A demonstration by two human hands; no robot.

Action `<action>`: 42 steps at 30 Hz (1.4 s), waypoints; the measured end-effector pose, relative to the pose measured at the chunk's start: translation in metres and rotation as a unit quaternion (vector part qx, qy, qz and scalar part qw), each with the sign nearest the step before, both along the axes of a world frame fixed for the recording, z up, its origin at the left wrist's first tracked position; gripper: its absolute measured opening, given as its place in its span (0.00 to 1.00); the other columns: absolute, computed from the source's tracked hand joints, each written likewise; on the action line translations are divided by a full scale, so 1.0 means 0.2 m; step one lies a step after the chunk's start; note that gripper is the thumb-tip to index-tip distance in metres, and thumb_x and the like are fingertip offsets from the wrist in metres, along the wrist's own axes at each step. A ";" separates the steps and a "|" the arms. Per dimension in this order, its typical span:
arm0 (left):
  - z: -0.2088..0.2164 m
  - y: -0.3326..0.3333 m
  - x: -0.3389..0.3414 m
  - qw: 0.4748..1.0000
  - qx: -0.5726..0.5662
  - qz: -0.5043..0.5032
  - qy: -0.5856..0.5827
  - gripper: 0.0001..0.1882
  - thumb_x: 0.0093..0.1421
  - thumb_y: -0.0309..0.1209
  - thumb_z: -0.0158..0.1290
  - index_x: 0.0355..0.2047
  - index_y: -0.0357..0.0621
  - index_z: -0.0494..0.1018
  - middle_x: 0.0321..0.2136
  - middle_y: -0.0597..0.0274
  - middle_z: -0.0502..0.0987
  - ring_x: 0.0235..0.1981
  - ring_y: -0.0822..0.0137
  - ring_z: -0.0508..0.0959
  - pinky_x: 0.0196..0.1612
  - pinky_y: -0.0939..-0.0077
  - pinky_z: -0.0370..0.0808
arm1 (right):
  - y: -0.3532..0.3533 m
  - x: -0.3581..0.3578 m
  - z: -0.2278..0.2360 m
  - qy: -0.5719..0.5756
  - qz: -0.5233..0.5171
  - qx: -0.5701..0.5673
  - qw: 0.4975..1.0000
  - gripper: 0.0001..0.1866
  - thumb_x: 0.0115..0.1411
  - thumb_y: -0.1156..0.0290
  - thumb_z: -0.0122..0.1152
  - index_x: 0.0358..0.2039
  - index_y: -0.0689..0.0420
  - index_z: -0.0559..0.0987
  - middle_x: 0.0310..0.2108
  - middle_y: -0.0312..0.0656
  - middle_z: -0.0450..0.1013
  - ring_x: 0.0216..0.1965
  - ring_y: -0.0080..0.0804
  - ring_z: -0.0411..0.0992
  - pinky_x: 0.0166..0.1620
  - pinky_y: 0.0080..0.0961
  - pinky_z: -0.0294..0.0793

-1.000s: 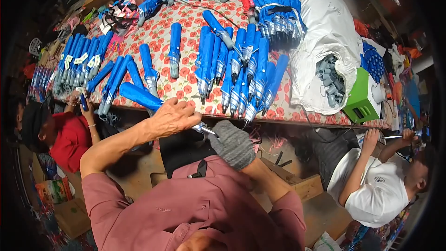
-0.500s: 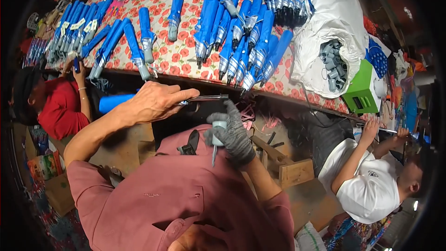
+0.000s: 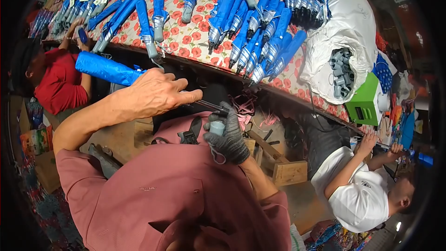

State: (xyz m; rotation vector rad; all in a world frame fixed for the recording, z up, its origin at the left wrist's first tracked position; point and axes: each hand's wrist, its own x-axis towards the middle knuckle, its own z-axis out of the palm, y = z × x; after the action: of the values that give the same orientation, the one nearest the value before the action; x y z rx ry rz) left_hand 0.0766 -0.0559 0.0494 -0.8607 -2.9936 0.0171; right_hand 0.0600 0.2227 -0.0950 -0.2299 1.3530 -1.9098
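My left hand point(image 3: 155, 92) is closed around a folded blue umbrella point(image 3: 106, 69), whose canopy sticks out to the left. Its thin metal shaft point(image 3: 210, 105) points right and slightly down, past my left index finger. In a grey knitted glove, my right hand point(image 3: 232, 135) is closed on a grey plastic umbrella handle point(image 3: 217, 128) with a cord loop point(image 3: 217, 155) dangling below. The shaft's dark tip reaches the gloved fingers, just above the handle; whether they touch it I cannot tell.
A flowered table point(image 3: 186, 39) ahead carries several folded blue umbrellas point(image 3: 274, 32). On its right stand a white sack point(image 3: 320, 72) of grey handles point(image 3: 341, 74) and a green box point(image 3: 364, 100). People in red point(image 3: 60, 83) and white point(image 3: 357, 195) sit at either side; a wooden stool point(image 3: 290, 172) is below.
The view has shifted, so the table sits higher. The umbrella now slants, its canopy end up and its shaft down toward the gloved hand. Both hands keep their hold.
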 end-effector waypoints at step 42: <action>0.05 0.32 -0.06 0.971 -0.237 0.019 0.021 0.12 0.65 0.34 0.50 0.45 0.42 0.73 0.26 0.56 0.70 0.22 0.61 0.71 0.28 0.61 0.68 | 0.02 -0.28 0.14 0.250 0.066 0.162 0.952 0.26 0.51 0.79 0.70 0.53 0.58 0.79 0.51 0.41 0.77 0.49 0.36 0.74 0.54 0.30 0.74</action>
State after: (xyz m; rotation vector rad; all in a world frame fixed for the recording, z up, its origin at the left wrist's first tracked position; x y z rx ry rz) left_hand 0.0654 0.0081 0.0585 -0.8130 -3.0045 0.7674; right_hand 0.0043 0.2262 -0.0661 -0.6546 1.9056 -1.5409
